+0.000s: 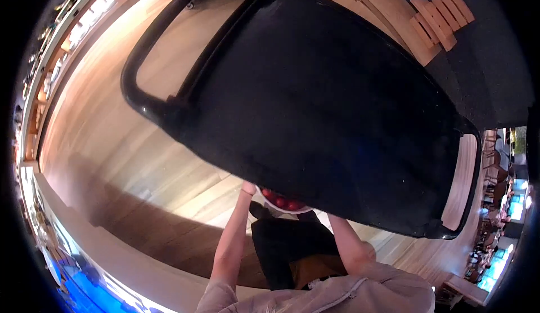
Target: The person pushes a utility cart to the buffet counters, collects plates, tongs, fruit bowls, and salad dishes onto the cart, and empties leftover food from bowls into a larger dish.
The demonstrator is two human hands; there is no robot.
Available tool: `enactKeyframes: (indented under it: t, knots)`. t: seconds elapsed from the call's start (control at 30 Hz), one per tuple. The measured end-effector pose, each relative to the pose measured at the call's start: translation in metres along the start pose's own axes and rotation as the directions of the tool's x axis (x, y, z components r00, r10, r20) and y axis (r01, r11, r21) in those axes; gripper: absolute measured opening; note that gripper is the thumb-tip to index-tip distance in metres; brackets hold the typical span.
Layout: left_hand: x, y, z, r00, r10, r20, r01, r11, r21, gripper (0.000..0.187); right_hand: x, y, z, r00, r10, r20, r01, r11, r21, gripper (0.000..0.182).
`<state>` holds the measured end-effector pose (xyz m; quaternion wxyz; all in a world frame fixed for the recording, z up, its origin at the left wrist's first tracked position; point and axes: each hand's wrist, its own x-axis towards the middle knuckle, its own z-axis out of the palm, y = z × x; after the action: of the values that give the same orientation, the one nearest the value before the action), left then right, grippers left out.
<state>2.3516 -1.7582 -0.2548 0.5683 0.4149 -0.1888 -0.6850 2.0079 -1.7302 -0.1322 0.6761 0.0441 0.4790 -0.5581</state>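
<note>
A white-rimmed bowl (304, 209) with several round red things (281, 202) in it shows partly from under the near edge of a black cart top (337, 104). My left hand (248, 188) is at the bowl's left side, closed on its rim as far as it shows. On the right my forearm reaches to the bowl's other side, and the hand itself is hidden under the cart's edge. The far part of the bowl is hidden by the cart top too.
The cart has a looped handle (130, 76) at the left and another (472, 183) at the right. Wooden floor (185, 183) surrounds it. A slatted wooden piece (441, 19) lies at the upper right. Lit shelves (73, 37) line the left side; chairs and screens are at the right.
</note>
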Motion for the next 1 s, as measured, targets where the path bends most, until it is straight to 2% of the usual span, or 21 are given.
enactKeyframes:
  t: [0.07, 0.23, 0.3, 0.53, 0.57, 0.6, 0.7, 0.8, 0.9, 0.93, 0.97, 1.0]
  knots:
    - [-0.021, 0.059, 0.074, 0.99, -0.14, -0.009, 0.139, 0.989, -0.051, 0.055, -0.025, -0.006, -0.013, 0.987, -0.042, -0.153, 0.054, 0.996, 0.073, 0.047]
    - [-0.008, 0.095, 0.117, 0.976, -0.218, -0.027, 0.216, 0.975, -0.054, 0.054, -0.008, -0.003, -0.02, 0.937, -0.063, -0.344, 0.121, 0.981, 0.151, 0.041]
    - [0.029, 0.099, 0.126, 0.971, -0.236, -0.023, 0.235, 0.971, -0.048, 0.054, 0.021, -0.008, -0.012, 0.924, -0.057, -0.378, 0.129, 0.977, 0.168, 0.038]
    - [0.067, 0.119, 0.157, 0.956, -0.291, -0.019, 0.291, 0.957, -0.002, 0.053, 0.038, -0.018, 0.008, 0.911, -0.027, -0.412, 0.091, 0.987, 0.136, 0.03]
    - [0.09, 0.124, 0.166, 0.957, -0.289, -0.012, 0.289, 0.957, 0.017, 0.053, 0.05, -0.025, 0.018, 0.911, -0.028, -0.411, 0.088, 0.988, 0.128, 0.028]
    - [0.147, 0.139, 0.18, 0.953, -0.302, -0.013, 0.302, 0.953, 0.023, 0.053, 0.085, -0.043, 0.055, 0.91, -0.017, -0.414, 0.074, 0.99, 0.123, 0.027]
    - [0.161, 0.14, 0.204, 0.948, -0.317, -0.023, 0.317, 0.946, 0.072, 0.052, 0.089, -0.056, 0.074, 0.917, 0.007, -0.398, 0.023, 0.997, 0.069, 0.024]
    - [0.136, 0.138, 0.228, 0.943, -0.322, -0.085, 0.331, 0.934, 0.134, 0.052, 0.081, -0.068, 0.08, 0.936, 0.051, -0.349, -0.079, 0.995, -0.065, 0.021]
    - [0.084, 0.138, 0.258, 0.913, -0.313, -0.262, 0.374, 0.899, 0.23, 0.051, 0.072, -0.075, 0.072, 0.945, 0.124, -0.303, -0.223, 0.921, -0.318, 0.018]
    - [0.065, 0.141, 0.266, 0.889, -0.3, -0.345, 0.398, 0.879, 0.263, 0.051, 0.032, -0.096, 0.137, 0.867, 0.107, -0.487, -0.339, 0.843, -0.418, 0.018]
    - [0.041, 0.144, 0.274, 0.857, -0.299, -0.42, 0.433, 0.859, 0.272, 0.051, 0.027, -0.095, 0.143, 0.909, 0.153, -0.387, -0.374, 0.71, -0.597, 0.017]
    - [0.013, 0.147, 0.272, 0.831, -0.271, -0.486, 0.407, 0.891, 0.2, 0.051, 0.013, -0.096, 0.142, 0.927, 0.22, -0.303, -0.374, 0.536, -0.757, 0.016]
